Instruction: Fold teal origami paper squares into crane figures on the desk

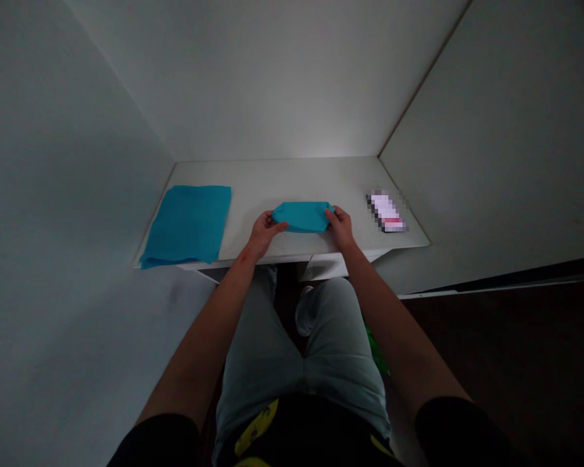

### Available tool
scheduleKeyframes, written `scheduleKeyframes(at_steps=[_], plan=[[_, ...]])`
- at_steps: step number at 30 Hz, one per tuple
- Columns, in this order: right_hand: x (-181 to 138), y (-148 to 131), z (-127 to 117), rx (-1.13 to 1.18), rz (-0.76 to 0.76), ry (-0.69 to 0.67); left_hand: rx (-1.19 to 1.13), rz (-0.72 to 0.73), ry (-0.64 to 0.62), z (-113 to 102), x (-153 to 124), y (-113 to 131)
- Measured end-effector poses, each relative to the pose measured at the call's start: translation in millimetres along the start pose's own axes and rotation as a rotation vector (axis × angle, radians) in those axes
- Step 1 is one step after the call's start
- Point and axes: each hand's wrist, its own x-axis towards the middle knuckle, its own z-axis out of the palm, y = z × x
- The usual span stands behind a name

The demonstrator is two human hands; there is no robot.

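A small folded teal cloth (302, 216) lies on the white table (292, 178) near its front edge. My left hand (265, 230) pinches the cloth's left end, thumb on top. The right end is gripped by my right hand (340, 226), fingers curled over the fabric. Both hands rest on the tabletop.
A larger flat stack of teal cloth (187, 224) lies at the table's left, overhanging the front edge. A small pixelated pink and white object (387, 212) sits at the right. White walls close in on the left, back and right. My legs are below the table.
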Motion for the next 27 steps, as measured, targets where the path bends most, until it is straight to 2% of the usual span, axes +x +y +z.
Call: scheduleKeyframes(at_steps=[3,6,9,14,20,25,27], plan=[[2.0,1.8,-0.7,0.066,-0.006,-0.048,-0.107,-0.027,0.033,0.4,-0.5,-2.1],[3.9,2.8,0.1,0.093,-0.012,-0.041,-0.223,-0.111,-0.025,0.2,-3.9,-0.9],[4.9,4.3,0.2,0.057,0.002,-0.044,-0.284,-0.194,-0.072,0.2,-8.4,1.6],[5.5,6.4,-1.1,-0.02,0.019,-0.065,-0.38,-0.286,-0.05,6.0,-16.8,6.1],[2.0,3.7,1.2,-0.123,0.043,-0.221,-0.423,-0.345,-0.028,19.9,-19.5,11.5],[-3.4,-5.3,6.1,-0.22,0.035,-0.362,-0.407,-0.371,-0.041,37.4,-9.0,5.3],[-3.7,-9.1,7.5,-0.218,0.024,-0.368,-0.394,-0.354,-0.054,46.4,-2.6,1.0]])
